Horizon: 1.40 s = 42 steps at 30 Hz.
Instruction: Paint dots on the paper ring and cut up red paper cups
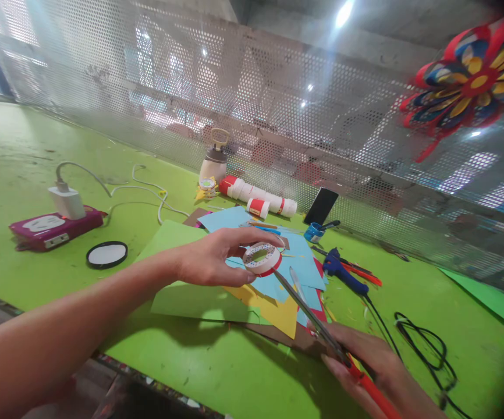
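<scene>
Near the middle of the view, my left hand (217,256) holds a short white ring with a red edge (262,261), which looks like a cut piece of paper cup, between thumb and fingers. At lower right, my right hand (365,361) is closed around red-handled scissors (308,314). Their long metal blades point up and left, with the tips at the ring's red lower edge; whether they touch it I cannot tell. Under both hands lie light blue paper sheets (230,218), a yellow sheet (273,314) and a light green sheet (199,302).
Behind the papers lie a stack of paper cups (261,195) and a loose cup (258,208). A phone (322,205), blue jar (314,233) and blue glue gun (343,270) with a cord are right. Left are a purple power strip (55,230) and black-rimmed disc (107,254).
</scene>
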### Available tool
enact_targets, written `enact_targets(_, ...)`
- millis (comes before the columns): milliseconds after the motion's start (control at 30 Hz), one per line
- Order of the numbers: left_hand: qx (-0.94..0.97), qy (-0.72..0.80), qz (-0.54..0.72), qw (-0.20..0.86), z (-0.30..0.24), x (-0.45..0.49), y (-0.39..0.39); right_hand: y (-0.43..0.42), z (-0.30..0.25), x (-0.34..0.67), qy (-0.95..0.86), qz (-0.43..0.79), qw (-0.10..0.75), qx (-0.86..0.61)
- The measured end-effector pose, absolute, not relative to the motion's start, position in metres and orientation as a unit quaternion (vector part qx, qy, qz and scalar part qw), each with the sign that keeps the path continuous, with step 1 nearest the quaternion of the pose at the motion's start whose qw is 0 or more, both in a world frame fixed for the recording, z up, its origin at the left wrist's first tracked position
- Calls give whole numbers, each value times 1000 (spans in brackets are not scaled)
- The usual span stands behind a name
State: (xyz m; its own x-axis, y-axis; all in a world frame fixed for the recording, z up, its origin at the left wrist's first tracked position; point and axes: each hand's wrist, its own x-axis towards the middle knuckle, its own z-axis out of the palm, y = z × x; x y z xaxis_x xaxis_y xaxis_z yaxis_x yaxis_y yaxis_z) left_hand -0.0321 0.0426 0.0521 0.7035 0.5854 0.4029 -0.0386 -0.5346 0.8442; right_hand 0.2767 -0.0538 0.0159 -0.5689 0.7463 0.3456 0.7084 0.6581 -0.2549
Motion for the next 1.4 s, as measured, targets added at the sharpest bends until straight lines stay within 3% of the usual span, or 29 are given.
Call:
enact_targets(567,805,190,334,452,52,-32,43,-55,10,282,-871,40,186,-452)
enact_targets(900,806,198,336,445,48,-31,44,-41,-22,301,-867,-26,257,-426)
enact_targets(1100,803,192,319,466,46,-31,47,-39,-21,301,-871,-29,254,-420)
enact_targets(1233,844,195,289,408,47,-36,53,-58,7,291,-877,32,190,-441)
enact_targets(1400,864,215,262,372,48,-38,57,-64,30,279,-859,114,197,-458)
